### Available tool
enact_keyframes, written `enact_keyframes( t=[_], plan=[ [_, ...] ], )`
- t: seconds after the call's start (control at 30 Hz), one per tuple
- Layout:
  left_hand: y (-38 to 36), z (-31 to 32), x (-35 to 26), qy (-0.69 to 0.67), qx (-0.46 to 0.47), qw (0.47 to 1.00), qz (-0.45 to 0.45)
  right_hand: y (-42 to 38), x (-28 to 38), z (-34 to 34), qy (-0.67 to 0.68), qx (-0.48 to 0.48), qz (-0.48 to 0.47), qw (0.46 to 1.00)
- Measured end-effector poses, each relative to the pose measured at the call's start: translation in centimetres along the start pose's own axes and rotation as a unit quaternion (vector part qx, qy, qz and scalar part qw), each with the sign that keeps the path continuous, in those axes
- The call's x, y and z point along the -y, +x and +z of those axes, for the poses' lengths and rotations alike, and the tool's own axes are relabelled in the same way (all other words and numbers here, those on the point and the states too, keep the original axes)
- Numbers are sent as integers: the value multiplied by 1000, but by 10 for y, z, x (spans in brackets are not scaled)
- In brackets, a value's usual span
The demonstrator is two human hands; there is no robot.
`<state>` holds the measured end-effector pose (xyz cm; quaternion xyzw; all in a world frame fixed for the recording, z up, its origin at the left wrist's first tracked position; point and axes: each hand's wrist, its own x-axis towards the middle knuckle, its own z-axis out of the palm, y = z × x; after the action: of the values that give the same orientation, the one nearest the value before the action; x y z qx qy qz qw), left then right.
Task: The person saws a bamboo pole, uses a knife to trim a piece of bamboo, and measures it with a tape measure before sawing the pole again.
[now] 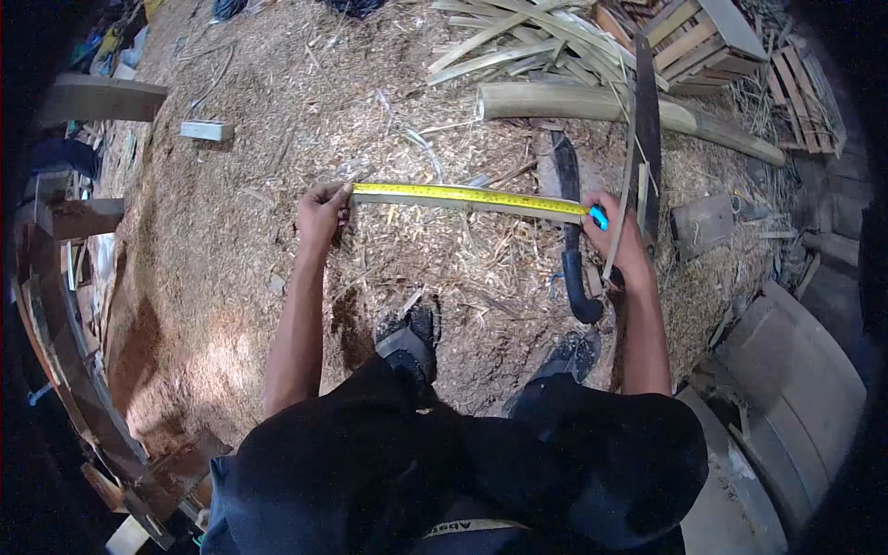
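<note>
A yellow tape measure is stretched out along a thin pale strip of wood or bamboo. My left hand pinches the tape's end and the strip's left end together. At the other end, my right hand is closed around the tape's blue case and the strip's right end. Below the strip, close to my right hand, lies a long dark tool with a curved black handle; it looks like a machete, partly hidden under the tape.
Shavings cover the ground. A bamboo pole lies ahead, near split strips and a slatted crate. Upright at right is a long dark board or blade. Curved panels sit lower right; a wooden frame stands left.
</note>
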<state>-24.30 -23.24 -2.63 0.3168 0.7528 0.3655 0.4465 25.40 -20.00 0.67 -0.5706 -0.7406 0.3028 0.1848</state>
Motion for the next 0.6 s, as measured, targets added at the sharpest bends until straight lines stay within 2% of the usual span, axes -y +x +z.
enact_keyframes(
  t=[0.07, 0.13, 0.2, 0.23, 0.43, 0.47, 0.53, 0.6],
  plan=[
    [-5, 5, -4, -45, -20, 998, 31, 0, 5, -3, -6, 14, 7, 1000],
    [-7, 5, -7, -36, -13, 999, 10, 1, 15, -3, -12, -11, -85, 996],
    [-10, 5, -10, 20, -31, 997, 65, -1, 17, -2, -23, 17, -62, 998],
    [-7, 3, -4, 12, -19, 998, 54, -3, 17, -2, -33, 46, -38, 998],
    [-2, 1, 5, -52, 16, 998, 26, 0, 16, -2, 16, 54, 0, 998],
    [-2, 1, 4, -52, 16, 998, 26, 0, 15, -1, 15, 55, 1, 998],
    [-1, 0, 6, -34, 11, 999, 34, 1, 16, 1, 22, -5, -42, 999],
    [0, 1, 8, -47, 15, 998, 47, 0, 22, -1, 26, 0, -13, 1000]
  ],
)
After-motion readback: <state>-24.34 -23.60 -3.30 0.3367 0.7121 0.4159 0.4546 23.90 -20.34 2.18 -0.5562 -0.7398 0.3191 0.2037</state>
